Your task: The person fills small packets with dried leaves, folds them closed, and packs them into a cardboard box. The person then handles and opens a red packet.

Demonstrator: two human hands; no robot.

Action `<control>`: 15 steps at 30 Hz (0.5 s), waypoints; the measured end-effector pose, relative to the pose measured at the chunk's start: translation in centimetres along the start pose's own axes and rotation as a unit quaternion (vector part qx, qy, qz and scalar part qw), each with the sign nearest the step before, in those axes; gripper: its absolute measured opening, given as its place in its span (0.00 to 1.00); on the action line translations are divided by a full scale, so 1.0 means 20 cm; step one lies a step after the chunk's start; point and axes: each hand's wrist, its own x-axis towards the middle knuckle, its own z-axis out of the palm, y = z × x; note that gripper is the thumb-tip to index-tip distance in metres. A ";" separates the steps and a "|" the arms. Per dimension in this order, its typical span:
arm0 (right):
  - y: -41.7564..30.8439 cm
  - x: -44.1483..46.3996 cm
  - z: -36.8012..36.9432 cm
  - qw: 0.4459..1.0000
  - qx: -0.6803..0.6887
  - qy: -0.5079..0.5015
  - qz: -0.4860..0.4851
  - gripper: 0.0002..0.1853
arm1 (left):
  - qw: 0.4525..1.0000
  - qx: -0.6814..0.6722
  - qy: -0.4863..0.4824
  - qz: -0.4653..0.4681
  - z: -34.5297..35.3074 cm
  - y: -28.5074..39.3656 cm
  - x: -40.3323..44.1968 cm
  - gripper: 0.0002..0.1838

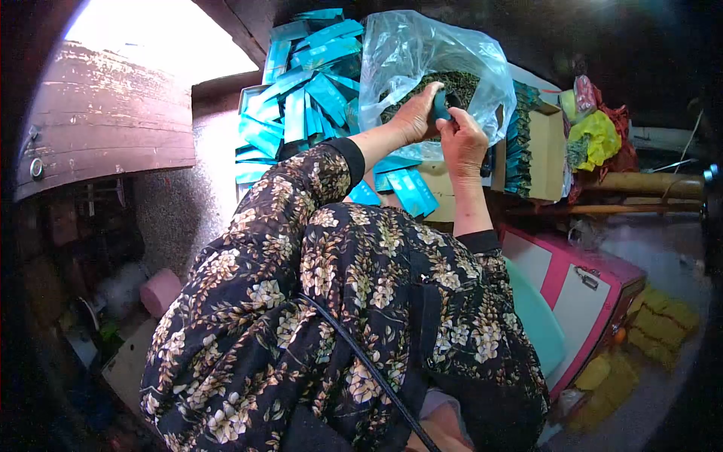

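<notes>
My left hand point(416, 117) is closed on a small teal packet point(440, 105), whose mouth looks dark and parted. The fingers of my right hand point(463, 142) pinch the packet's near right edge. Both hands are over a large clear plastic bag point(478, 60), its top spread wide. Inside the bag lie dark green, dry-looking bits point(461, 84), like loose tea leaves. Left of the bag is a heap of flat teal packets point(324, 94). A few more teal packets point(407, 190) lie below my wrists.
To the right, a cardboard box point(548, 151) stands beside a row of upright, filled-looking teal packets point(520, 143). Yellow and red plastic bags point(599, 139) are farther right. A pink-and-white cabinet point(576, 294) stands low at my right, near a wooden pole point(648, 183).
</notes>
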 end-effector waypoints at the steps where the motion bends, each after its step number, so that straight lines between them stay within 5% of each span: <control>1: 0.01 -0.01 0.00 1.000 0.000 0.000 0.004 0.10 | 1.000 0.004 0.000 0.013 0.00 0.01 -0.01 0.51; 15: 0.31 -0.39 -0.33 0.990 -0.022 0.120 0.074 0.06 | 0.995 0.065 -0.071 0.020 0.00 -0.04 -0.09 0.49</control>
